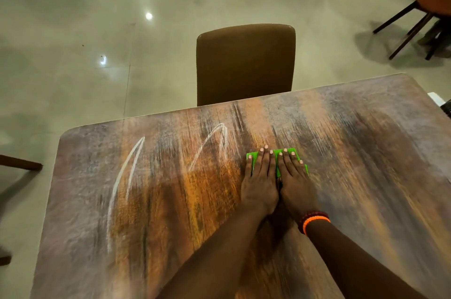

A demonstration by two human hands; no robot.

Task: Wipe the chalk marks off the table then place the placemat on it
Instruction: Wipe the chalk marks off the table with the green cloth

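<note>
Fingers [264, 159] flat, both hands pressing the cloth [278, 157].
Sweep left across the counter [366, 152] over the chalk [127, 172], keeping pressure even.

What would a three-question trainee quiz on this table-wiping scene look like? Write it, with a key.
1. True or false: both hands press flat on the green cloth.
2. The chalk marks lie on which side of the cloth: A) the person's left, B) the person's right?
3. Which wrist wears the orange band?

Key: 1. True: left hand and right hand lie side by side, fingers straight. 2. A. 3. Right.
</note>
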